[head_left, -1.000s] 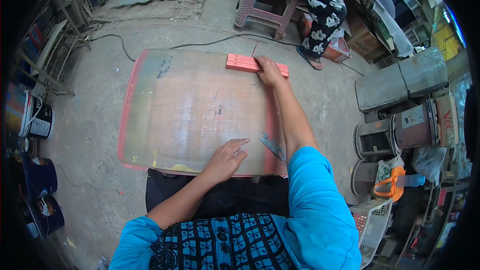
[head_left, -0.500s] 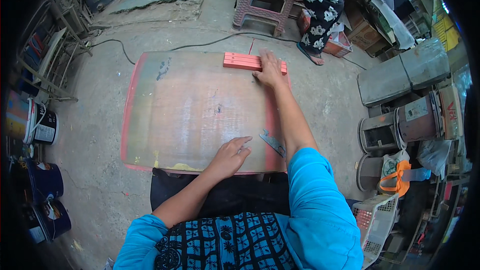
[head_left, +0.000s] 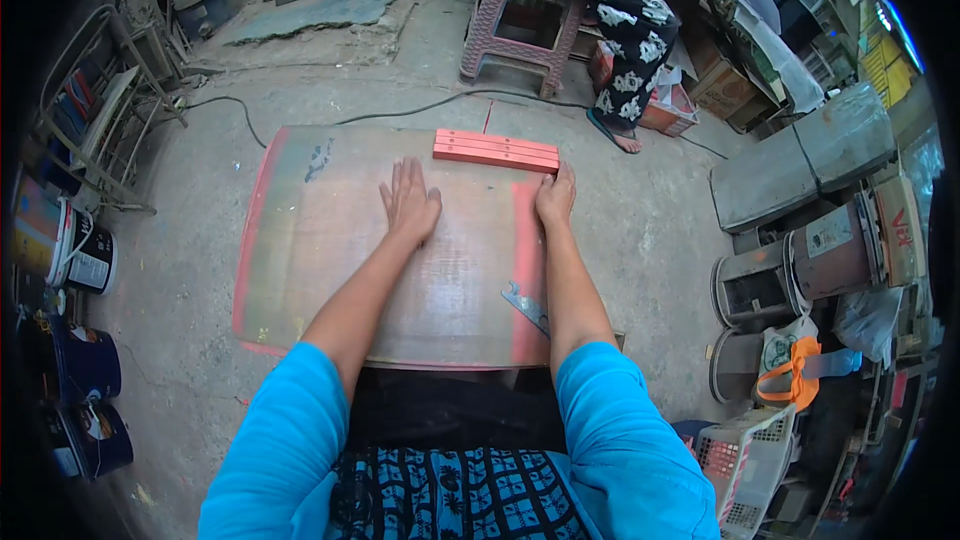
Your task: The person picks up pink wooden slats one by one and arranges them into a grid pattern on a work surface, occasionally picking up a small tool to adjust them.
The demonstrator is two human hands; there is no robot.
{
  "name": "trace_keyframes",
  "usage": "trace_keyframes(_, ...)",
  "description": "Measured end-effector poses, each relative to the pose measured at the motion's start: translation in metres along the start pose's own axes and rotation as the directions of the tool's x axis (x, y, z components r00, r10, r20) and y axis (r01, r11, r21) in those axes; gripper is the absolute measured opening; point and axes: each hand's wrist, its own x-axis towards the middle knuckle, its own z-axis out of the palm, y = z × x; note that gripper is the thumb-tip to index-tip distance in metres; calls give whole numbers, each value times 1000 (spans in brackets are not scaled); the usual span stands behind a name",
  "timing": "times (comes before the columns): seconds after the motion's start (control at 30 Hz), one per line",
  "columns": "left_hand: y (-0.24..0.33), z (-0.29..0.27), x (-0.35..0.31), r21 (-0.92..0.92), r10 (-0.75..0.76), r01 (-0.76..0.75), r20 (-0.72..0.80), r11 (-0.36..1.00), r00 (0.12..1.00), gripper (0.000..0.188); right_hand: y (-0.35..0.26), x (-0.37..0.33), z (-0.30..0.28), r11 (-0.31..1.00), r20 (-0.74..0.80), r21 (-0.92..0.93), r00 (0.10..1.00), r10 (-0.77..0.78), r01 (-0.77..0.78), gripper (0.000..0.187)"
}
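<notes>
My left hand (head_left: 410, 202) lies palm down with its fingers spread on a worn, translucent board (head_left: 330, 270) with pink-red edges. It holds nothing. At the board's right edge is my right hand (head_left: 556, 198), its fingers mostly extended and its fingertips beside the right end of some long red bars (head_left: 495, 150). Whether the fingertips touch the bars is hard to see. The bars lie side by side along the far right edge, with small holes along them. A flat grey metal piece with a hooked end (head_left: 524, 306) rests close to my right forearm, on the board's pink strip.
A person's leg (head_left: 630, 60) in patterned black cloth and a plastic stool (head_left: 522, 20) are beyond the board. A cable (head_left: 400, 112) crosses the concrete floor. Paint buckets (head_left: 88, 250) stand at left; a wrapped grey block (head_left: 805, 155) and a white basket (head_left: 755, 455) are at right.
My left hand has moved forward from the near edge onto the board's middle. My right hand has come off the top of the red bars and back to their right end.
</notes>
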Motion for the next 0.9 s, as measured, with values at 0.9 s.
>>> trace_keyframes(0.9,-57,45,47,115,439,-424,-289,898,851,57,50,-140,-247,995,-229,90,973,-29,51,51)
